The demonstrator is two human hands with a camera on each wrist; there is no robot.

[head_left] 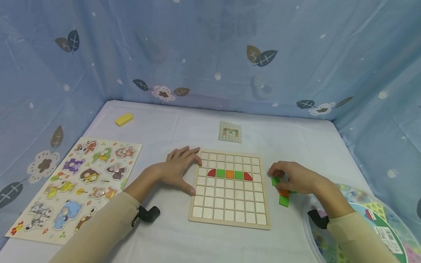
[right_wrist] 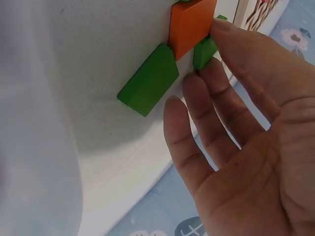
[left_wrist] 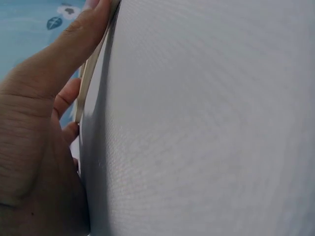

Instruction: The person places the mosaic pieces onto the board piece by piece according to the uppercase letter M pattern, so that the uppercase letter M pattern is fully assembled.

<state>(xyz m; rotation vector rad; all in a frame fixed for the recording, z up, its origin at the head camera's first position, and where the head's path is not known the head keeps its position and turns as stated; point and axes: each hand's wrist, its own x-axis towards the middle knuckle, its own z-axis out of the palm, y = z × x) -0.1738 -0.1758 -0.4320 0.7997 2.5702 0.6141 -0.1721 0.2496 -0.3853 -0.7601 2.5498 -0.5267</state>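
Note:
A wooden grid board [head_left: 230, 204] lies in the middle of the table. One row across its upper part holds a red quarter-round tile [head_left: 211, 172], a green tile [head_left: 220, 173], an orange tile [head_left: 229, 174], another green and another red. My left hand [head_left: 175, 170] rests at the board's left edge, thumb and fingers spread. To the right of the board, my right hand [head_left: 297, 177] hovers low over loose tiles with bent, parted fingers. Beneath it lie an orange tile [right_wrist: 191, 27] and green tiles [right_wrist: 150, 81], partly hidden in the head view. Its thumb and fingertips are close to these tiles.
Behind the board lies a small pattern card [head_left: 230, 132]. An animal puzzle board [head_left: 108, 175] is at the left, with a yellow block [head_left: 124, 119] beyond it. A clear round container [head_left: 378, 206] sits under the right forearm. Blue curtains [head_left: 204, 47] surround the table.

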